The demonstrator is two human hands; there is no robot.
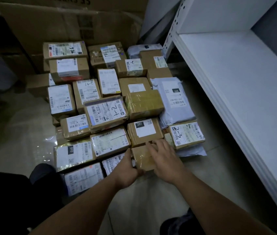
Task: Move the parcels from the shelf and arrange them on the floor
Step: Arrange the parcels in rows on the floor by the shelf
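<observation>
Several cardboard parcels with white labels lie packed in rows on the floor, among them one marked 1-2 [106,112] and one marked 231 [144,130]. At the near edge sits a small taped brown parcel [142,159]. My left hand [127,168] grips its left side, thumb up along the edge. My right hand [164,157] rests on its top and right side with fingers spread. A grey poly mailer [175,100] lies at the right of the pile. The white shelf [236,85] stands to the right, its visible board bare.
Large flattened cardboard boxes [66,26] lean against the wall behind the pile. The shelf's perforated upright [172,29] rises at the back right. Bare tiled floor [151,200] shows between the pile and me. My dark-clothed knees are at the bottom left and bottom right.
</observation>
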